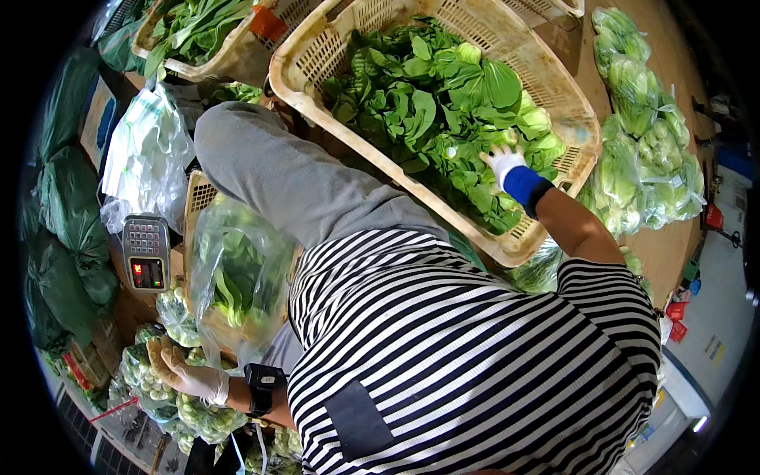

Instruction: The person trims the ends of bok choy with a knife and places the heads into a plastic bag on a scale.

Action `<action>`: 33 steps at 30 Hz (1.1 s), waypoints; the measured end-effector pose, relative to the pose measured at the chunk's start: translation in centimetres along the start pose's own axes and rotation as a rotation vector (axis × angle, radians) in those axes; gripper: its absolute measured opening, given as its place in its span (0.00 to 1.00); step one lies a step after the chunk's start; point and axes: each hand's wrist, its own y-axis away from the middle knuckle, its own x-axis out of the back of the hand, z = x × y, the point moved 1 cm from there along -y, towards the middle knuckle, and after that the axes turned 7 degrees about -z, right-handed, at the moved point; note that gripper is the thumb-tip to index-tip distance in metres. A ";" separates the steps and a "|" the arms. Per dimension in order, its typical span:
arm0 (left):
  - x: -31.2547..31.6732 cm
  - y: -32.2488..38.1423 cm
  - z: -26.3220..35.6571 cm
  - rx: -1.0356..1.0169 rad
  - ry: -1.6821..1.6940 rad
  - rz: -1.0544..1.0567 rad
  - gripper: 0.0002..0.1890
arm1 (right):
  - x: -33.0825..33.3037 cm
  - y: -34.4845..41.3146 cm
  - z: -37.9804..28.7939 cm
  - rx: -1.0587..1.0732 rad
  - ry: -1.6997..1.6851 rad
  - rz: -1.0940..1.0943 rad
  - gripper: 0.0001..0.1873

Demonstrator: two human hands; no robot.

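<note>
My right hand (pixel 504 164), in a pale glove with a blue cuff, reaches over loose leafy greens (pixel 415 113), apparently bok choy, in a large cream plastic basket (pixel 356 144). Its fingers are spread, at or just above the leaves. At lower left, my left hand (pixel 187 375), in a pale glove, lies over bagged green vegetables (pixel 139 371); its fingers are extended, and whether they touch the bag cannot be told. Between my left hand and my leg, a clear plastic bag (pixel 208 285) with leafy greens lines a smaller basket (pixel 195 193).
A digital scale display (pixel 146 254) stands at left, below hanging clear plastic bags (pixel 145 148). Dark green sacks (pixel 77 196) are stacked at far left. Another basket of greens (pixel 205 68) is at upper left. Bagged green vegetables (pixel 632 89) lie along the right.
</note>
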 end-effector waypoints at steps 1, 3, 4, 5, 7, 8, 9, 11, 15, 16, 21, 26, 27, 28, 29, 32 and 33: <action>-0.3 0.3 0.3 -0.005 -0.004 -0.019 0.19 | -1.4 -0.8 1.0 -0.036 0.023 -0.063 0.51; -1.0 -0.4 1.2 -0.012 -0.021 -0.060 0.19 | -3.2 -1.3 2.1 -0.013 -0.017 -0.110 0.48; -1.2 -0.8 0.6 -0.009 -0.016 -0.079 0.19 | -3.5 -1.5 2.3 -0.016 -0.023 -0.121 0.48; -1.1 -1.1 0.0 -0.006 -0.011 -0.097 0.19 | -3.8 -1.7 2.3 -0.018 -0.029 -0.133 0.47; -1.8 -0.5 1.1 0.015 -0.022 -0.079 0.19 | -2.2 -0.9 2.0 0.019 -0.004 -0.043 0.46; -1.9 -0.3 1.6 0.015 -0.030 -0.088 0.19 | -1.6 -1.1 2.0 0.027 0.012 -0.048 0.45; -2.1 -0.2 2.1 0.016 -0.039 -0.096 0.19 | -1.7 -2.0 2.8 0.062 -0.019 -0.087 0.44; -2.9 -0.9 1.9 -0.011 0.006 -0.138 0.18 | -1.7 -3.1 3.9 0.119 -0.095 -0.163 0.44; -4.3 -1.1 3.6 -0.039 0.085 -0.196 0.17 | 2.1 -2.7 6.9 0.290 -0.281 -0.015 0.40; -5.4 -1.5 3.2 -0.037 0.139 -0.247 0.17 | 3.0 -2.4 7.8 0.372 -0.475 -0.052 0.41; -12.2 -1.1 6.1 -0.087 0.192 -0.507 0.17 | 8.8 1.0 5.6 0.883 -1.411 -0.035 0.37; -19.4 2.6 8.9 0.164 0.517 -1.226 0.26 | 14.5 2.8 -2.2 1.255 -1.767 0.125 0.46; -20.6 3.3 8.9 0.231 0.605 -1.384 0.32 | 15.7 3.3 -3.9 1.327 -1.795 0.131 0.47; -22.2 4.0 7.9 0.226 0.668 -1.512 0.38 | 16.4 3.3 -5.5 1.395 -1.848 0.133 0.48; -23.9 4.8 6.9 0.222 0.717 -1.588 0.41 | 16.8 3.2 -6.9 1.407 -1.898 0.130 0.48; -26.1 5.7 8.4 0.219 0.963 -1.464 0.39 | 19.1 5.7 -10.4 1.456 -1.870 0.092 0.47; -26.3 5.8 8.6 0.292 1.041 -1.357 0.38 | 19.6 5.4 -11.2 1.515 -1.812 0.146 0.46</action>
